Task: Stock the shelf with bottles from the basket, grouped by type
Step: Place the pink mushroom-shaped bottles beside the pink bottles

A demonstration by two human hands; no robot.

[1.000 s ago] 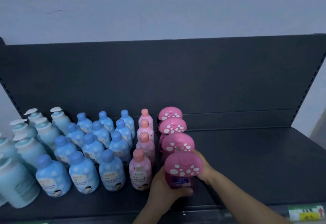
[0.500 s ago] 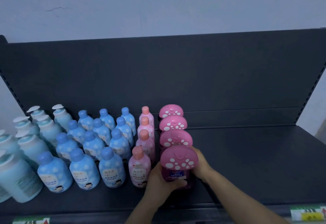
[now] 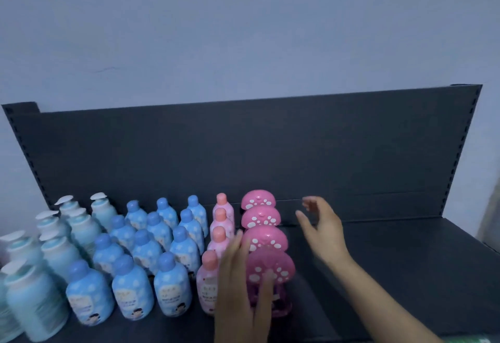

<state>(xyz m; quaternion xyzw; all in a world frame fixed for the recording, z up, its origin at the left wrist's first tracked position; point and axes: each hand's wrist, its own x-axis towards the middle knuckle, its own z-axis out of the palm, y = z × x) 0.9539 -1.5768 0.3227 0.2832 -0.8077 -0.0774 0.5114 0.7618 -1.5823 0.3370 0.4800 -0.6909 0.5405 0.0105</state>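
Head view: left hand (image 3: 238, 288) nearest, fingers straight and spread, gripping nothing, lying over the front-left of the front mushroom-cap bottle (image 3: 273, 267); contact unclear through blur; that bottle stands upright at the shelf (image 3: 392, 275) front edge, long axis vertical, translucent magenta body, wide domed pink cap with white dots, glossy plastic; just left, a file of slim pink bottles (image 3: 208, 286) with salmon round caps; further left, squat blue bottles (image 3: 173, 288) with cloud print and ball caps, then pale teal pump bottles (image 3: 35, 302); right hand (image 3: 324, 234) further back, right of the file, fingers loosely curled, empty; three more mushroom-cap bottles (image 3: 263, 238) run straight back to the back panel (image 3: 270, 153); bare matte dark shelf lies right of them, probably the next slot, right hand nearer; basket out of view; plain wall (image 3: 243, 31) behind
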